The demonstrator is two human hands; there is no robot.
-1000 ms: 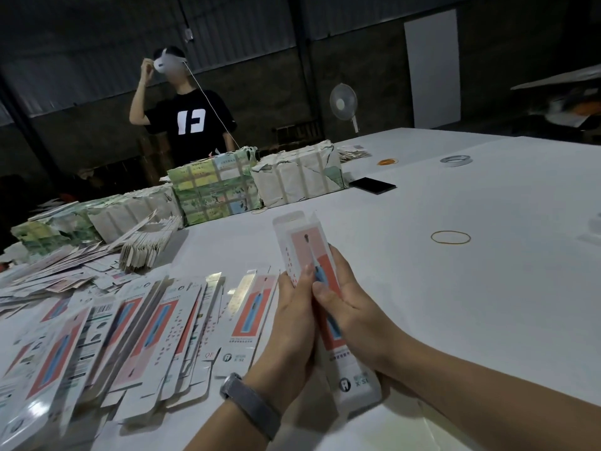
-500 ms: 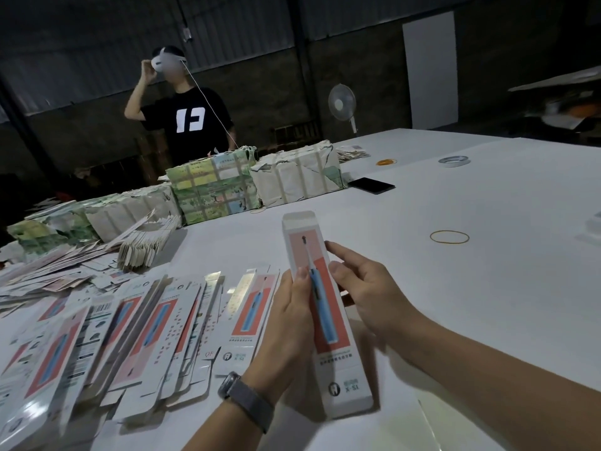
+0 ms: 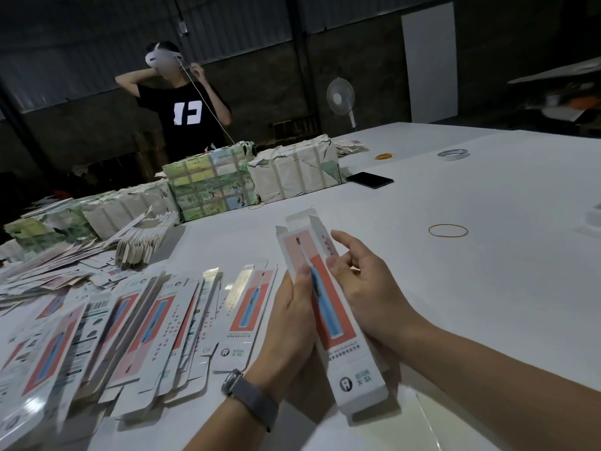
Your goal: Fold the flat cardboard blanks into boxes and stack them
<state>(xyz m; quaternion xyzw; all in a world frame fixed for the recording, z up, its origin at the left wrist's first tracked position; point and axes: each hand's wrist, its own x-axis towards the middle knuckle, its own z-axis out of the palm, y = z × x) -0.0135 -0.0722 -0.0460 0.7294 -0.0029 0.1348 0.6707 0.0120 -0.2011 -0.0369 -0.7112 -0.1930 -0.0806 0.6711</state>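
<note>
Both hands gripping one toothbrush box above desk: left hand fingers curled along its left edge, right hand fingers pinching right side, index raised.

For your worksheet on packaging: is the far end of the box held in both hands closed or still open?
Open. The box's top flaps stand up untucked, beyond both hands.

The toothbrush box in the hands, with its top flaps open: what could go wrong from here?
1. The left hand and right hand hold the toothbrush box only at its long sides; too hard a grip may crease its panels.
2. The open top flaps could bend wrongly when tucked.
3. The flat blanks lie close by the left forearm, which might sweep them out of order.
</note>
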